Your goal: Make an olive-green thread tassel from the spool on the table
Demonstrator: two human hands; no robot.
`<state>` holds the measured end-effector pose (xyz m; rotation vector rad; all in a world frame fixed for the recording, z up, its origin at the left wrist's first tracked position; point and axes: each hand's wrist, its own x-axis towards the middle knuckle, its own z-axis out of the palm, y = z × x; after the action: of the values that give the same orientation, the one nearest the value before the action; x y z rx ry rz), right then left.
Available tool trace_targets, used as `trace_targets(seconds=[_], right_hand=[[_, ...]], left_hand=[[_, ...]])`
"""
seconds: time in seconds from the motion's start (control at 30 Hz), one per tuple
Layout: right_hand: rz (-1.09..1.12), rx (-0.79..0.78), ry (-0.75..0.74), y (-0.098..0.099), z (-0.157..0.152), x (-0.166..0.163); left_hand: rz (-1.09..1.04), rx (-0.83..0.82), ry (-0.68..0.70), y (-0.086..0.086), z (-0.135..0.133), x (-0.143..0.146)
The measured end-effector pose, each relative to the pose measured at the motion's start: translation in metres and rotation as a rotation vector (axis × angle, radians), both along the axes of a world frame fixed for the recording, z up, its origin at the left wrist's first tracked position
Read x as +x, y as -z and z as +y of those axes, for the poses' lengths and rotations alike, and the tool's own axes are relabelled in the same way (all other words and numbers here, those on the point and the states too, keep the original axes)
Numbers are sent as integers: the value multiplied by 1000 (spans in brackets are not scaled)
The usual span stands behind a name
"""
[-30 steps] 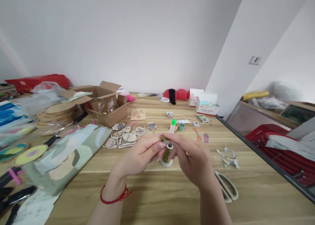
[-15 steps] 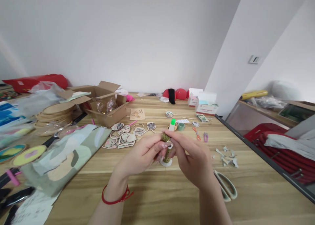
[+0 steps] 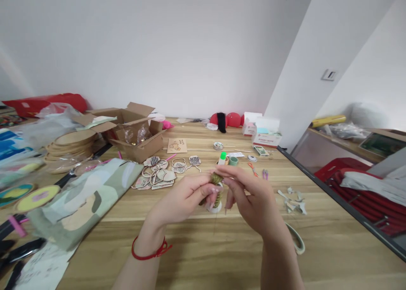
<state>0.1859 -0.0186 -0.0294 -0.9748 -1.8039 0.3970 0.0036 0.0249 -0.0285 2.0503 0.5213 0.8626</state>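
Over the middle of the wooden table [image 3: 203, 247], my left hand [image 3: 182, 199] and my right hand [image 3: 250, 197] meet in front of me. Both pinch a small bundle of olive-gold thread [image 3: 216, 179] between their fingertips. Just behind the fingers a spool of the same gold thread [image 3: 216, 202] stands upright on its white base on the table. A red cord bracelet [image 3: 149, 252] circles my left wrist. My right forearm partly hides a pair of grey-green scissors [image 3: 296, 239] lying on the table.
Folded patterned fabric [image 3: 85, 197] lies at the left, with wooden hoops [image 3: 71, 146], an open cardboard box [image 3: 136, 133] and laser-cut wooden shapes [image 3: 161, 173] behind. A green-capped glue bottle [image 3: 222, 158], small scissors [image 3: 253, 168] and fabric scraps [image 3: 293, 199] lie to the right. The table's right edge drops beside red crates [image 3: 364, 188].
The thread bundle has grown in my fingers and sits slightly higher than the spool's top. My right hand has shifted a little right, and the view has tilted slightly.
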Motion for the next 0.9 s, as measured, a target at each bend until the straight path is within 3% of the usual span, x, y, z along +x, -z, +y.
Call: trace_targets(seconds=[0.17,0.37,0.47,0.63,0.8,0.9], right_hand=[[261,-290,-98,-3,-4,4],[323,-698,-263,-7,-8,-7],[385,-824,-266,-4,-3,-22],[351,-790,-283,0,5,-24],[348,-723,-227,1,8,-5],[333,-727,-281,-1,8,4]], left_hand=[[-188,-109,12,5,1,3],[-501,-430,149,14,7,7],[-554,-528,157,13,10,4],[-496,-607,144,9,11,-3],[-535,-687,334,11,12,-7],[-528,-686,387,13,14,-8]])
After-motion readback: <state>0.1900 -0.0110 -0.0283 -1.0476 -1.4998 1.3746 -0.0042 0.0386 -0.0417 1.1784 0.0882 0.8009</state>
